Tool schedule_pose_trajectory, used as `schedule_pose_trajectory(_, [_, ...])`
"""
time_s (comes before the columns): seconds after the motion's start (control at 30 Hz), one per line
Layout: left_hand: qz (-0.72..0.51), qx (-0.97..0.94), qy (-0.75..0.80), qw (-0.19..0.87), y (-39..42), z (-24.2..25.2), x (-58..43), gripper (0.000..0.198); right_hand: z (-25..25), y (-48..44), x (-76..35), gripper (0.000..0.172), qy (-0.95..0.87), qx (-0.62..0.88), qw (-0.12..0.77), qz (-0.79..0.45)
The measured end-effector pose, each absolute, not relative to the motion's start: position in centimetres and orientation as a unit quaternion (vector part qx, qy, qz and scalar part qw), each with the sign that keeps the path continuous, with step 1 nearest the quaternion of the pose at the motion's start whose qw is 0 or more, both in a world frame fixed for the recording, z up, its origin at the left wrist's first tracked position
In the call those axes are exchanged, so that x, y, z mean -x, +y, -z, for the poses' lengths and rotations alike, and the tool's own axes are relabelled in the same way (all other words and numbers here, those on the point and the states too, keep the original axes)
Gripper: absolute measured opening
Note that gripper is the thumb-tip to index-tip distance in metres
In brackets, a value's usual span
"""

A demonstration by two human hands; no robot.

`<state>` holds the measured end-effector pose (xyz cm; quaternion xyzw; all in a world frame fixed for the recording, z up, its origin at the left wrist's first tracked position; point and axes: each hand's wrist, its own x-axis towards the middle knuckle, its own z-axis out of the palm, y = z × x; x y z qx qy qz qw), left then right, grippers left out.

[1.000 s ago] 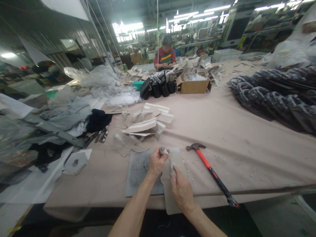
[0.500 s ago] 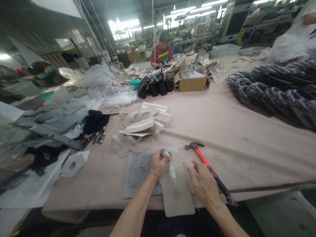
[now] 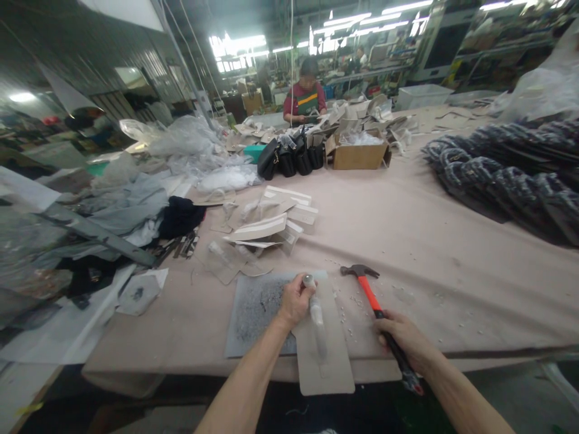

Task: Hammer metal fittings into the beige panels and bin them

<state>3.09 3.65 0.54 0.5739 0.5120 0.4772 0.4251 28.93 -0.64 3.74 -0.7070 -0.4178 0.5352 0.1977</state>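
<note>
My left hand [image 3: 295, 301] is closed on the upper end of a plastic-wrapped strap [image 3: 317, 319], pinching it near a small round metal-looking tip. The strap runs down over a flat beige panel [image 3: 332, 371] with rounded corners. This panel lies partly on a grey, scuffed board [image 3: 244, 325] and hangs over the table's front edge. To the right, my right hand [image 3: 404, 339] wraps round the black grip of a claw hammer [image 3: 370, 294]. Its shaft is orange near the dark head, which points away from me at table level.
More beige panels [image 3: 266, 228] lie piled beyond the board. Black bags [image 3: 289, 158] and a cardboard box [image 3: 359, 158] stand farther back, before a seated person [image 3: 305, 96]. Plastic-wrapped dark pieces [image 3: 502, 175] fill the right side. Tiny white bits dot the tablecloth [image 3: 407, 241].
My right hand has moved right from beside the panel and closed round the hammer's grip. My left hand stays at the strap end. The view has shifted slightly.
</note>
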Motion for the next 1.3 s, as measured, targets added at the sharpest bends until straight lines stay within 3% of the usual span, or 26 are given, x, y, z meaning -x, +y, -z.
schedule_pose_trajectory(0.07, [-0.469, -0.6, 0.51, 0.401, 3.4, -0.6, -3.1, 0.017, -5.1, -0.3, -27.7, 0.013, -0.371, 0.666, 0.218, -0.609])
schedule_pose_trajectory(0.17, [-0.454, -0.637, 0.503, 0.367, 3.0, -0.6, -3.2, 0.018, -7.7, -0.3, -26.2, 0.023, -0.366, 0.657, 0.26, -0.605])
schedule_pose_trajectory(0.23, [-0.446, -0.653, 0.503, 0.349, 2.9, -0.5, -3.2, 0.018, -9.6, -0.6, -25.9, 0.03, -0.432, 0.667, 0.302, -0.527])
schedule_pose_trajectory(0.33, [-0.44, -0.66, 0.506, 0.339, 3.0, -0.4, -3.2, 0.019, -11.7, -1.3, -26.0, 0.039, -0.611, 0.652, 0.331, -0.304])
schedule_pose_trajectory(0.43, [-0.438, -0.662, 0.508, 0.335, 3.0, -0.3, -3.2, 0.018, -12.0, -2.1, -26.4, 0.04, -0.734, 0.607, 0.274, -0.13])
schedule_pose_trajectory(0.53, [-0.436, -0.658, 0.516, 0.331, 3.0, -0.3, -3.3, 0.013, -12.2, -2.2, -26.5, 0.037, -0.801, 0.569, 0.175, -0.063])
schedule_pose_trajectory(0.6, [-0.441, -0.653, 0.516, 0.337, 3.0, -0.2, -3.3, 0.012, -13.7, -1.9, -26.5, 0.037, -0.817, 0.549, 0.172, -0.026])
schedule_pose_trajectory(0.77, [-0.447, -0.64, 0.512, 0.359, 3.1, 0.0, -3.3, 0.015, -18.2, -1.6, -25.6, 0.036, -0.726, 0.551, 0.408, 0.046])
schedule_pose_trajectory(0.83, [-0.445, -0.641, 0.514, 0.356, 3.2, 0.0, -3.3, 0.017, -17.3, -2.1, -25.2, 0.035, -0.717, 0.547, 0.43, 0.032])
schedule_pose_trajectory(0.9, [-0.441, -0.644, 0.519, 0.349, 3.2, 0.0, -3.2, 0.018, -14.9, -2.6, -25.3, 0.036, -0.767, 0.549, 0.33, -0.021])
schedule_pose_trajectory(1.0, [-0.439, -0.647, 0.52, 0.343, 3.1, 0.0, -3.2, 0.023, -11.2, -3.0, -26.3, 0.029, -0.798, 0.586, 0.099, -0.098])
schedule_pose_trajectory(1.07, [-0.44, -0.646, 0.518, 0.348, 3.0, -0.1, -3.3, 0.022, -9.9, -2.8, -27.4, 0.024, -0.779, 0.617, 0.011, -0.111])
schedule_pose_trajectory(1.3, [-0.453, -0.641, 0.507, 0.356, 3.2, -0.1, -3.3, 0.013, -5.0, -1.3, -31.2, 0.03, -0.71, 0.686, -0.077, -0.136])
